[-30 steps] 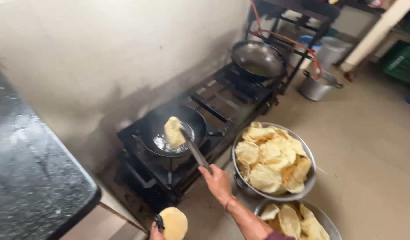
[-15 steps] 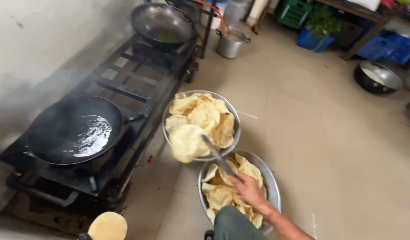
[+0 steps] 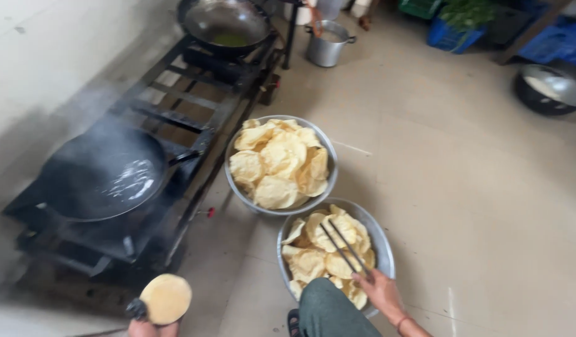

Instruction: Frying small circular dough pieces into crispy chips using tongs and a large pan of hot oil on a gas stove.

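Observation:
My right hand point(image 3: 380, 292) grips metal tongs point(image 3: 344, 247) whose open tips hover over the nearer steel bowl point(image 3: 383, 240) of fried crisp wafers. A second, fuller steel bowl point(image 3: 235, 187) of pale yellow wafers stands just beyond it. My left hand point(image 3: 152, 327) shows only at the bottom edge, holding up a flat round raw wafer point(image 3: 167, 298). A black wok point(image 3: 100, 175) of hot, shimmering oil sits on the low stove point(image 3: 194, 118) to the left, with nothing frying in it. My knee point(image 3: 328, 312) is beside the nearer bowl.
A second wok point(image 3: 225, 25) with greenish liquid sits at the stove's far end. A steel pot point(image 3: 327, 45) stands on the tiled floor beyond it. A dark round pan point(image 3: 549, 88) and blue crates point(image 3: 469, 28) are at the back right. A wall runs along the left.
The tongs lifted a fried wafer out of the wok, carried it right over the bowls and let it go. They now hold nothing. The view swung right.

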